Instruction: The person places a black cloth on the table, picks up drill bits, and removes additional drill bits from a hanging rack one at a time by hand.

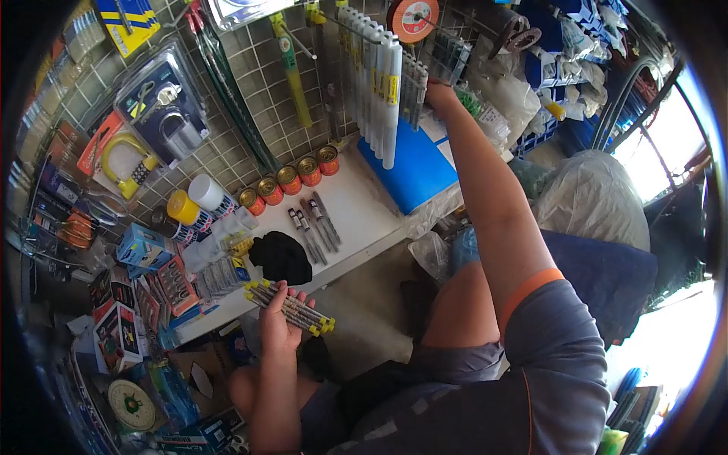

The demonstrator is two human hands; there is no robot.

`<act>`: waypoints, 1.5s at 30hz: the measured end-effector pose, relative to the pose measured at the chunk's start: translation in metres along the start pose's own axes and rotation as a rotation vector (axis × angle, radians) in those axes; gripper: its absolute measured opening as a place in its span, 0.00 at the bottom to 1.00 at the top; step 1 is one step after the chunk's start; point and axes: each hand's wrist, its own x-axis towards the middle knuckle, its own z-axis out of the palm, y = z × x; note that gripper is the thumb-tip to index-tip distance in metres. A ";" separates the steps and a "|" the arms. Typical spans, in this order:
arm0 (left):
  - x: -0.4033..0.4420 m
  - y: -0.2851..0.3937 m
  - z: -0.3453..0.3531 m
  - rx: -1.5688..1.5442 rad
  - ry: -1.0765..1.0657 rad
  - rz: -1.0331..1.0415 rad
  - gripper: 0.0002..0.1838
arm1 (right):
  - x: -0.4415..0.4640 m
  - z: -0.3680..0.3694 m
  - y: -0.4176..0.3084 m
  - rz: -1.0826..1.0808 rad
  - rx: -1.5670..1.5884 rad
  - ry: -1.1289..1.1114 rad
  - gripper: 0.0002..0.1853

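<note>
My left hand (279, 326) is closed around a bundle of drill bits (297, 307) in clear tubes with yellow end caps, held in front of the shelf edge. My right arm stretches up to the wire rack, where my right hand (439, 94) is beside hanging slim grey packs (414, 85); its fingers are mostly hidden. Left of those packs hang long white tubes (383, 98) with yellow labels. Several loose drill bits (317, 227) lie on the white shelf (356, 220), near a crumpled black cloth (280, 258).
Small orange tins (288, 180) line the back of the shelf, beside white and yellow tubs (182, 206). A blue box (409, 167) sits below the hanging tubes. Packaged padlocks (171, 114) hang on the wire grid. Plastic-wrapped goods (591, 197) stand at right.
</note>
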 end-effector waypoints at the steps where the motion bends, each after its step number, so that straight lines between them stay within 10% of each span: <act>1: 0.000 0.000 0.000 0.004 -0.011 -0.006 0.09 | 0.003 -0.002 0.001 -0.035 -0.063 0.005 0.19; 13: 0.011 -0.015 0.004 -0.075 -0.105 -0.003 0.10 | -0.245 -0.045 -0.097 -0.037 0.226 -0.350 0.25; 23: -0.021 -0.031 0.048 -0.090 -0.177 0.093 0.11 | -0.366 0.102 -0.058 0.297 -0.065 -1.007 0.27; 37: -0.016 -0.019 0.025 0.047 -0.162 0.266 0.08 | -0.376 0.138 -0.008 0.253 -0.013 -1.035 0.11; 45: -0.014 -0.012 0.012 -0.043 -0.011 0.073 0.08 | -0.337 0.084 -0.044 0.000 0.225 -0.546 0.12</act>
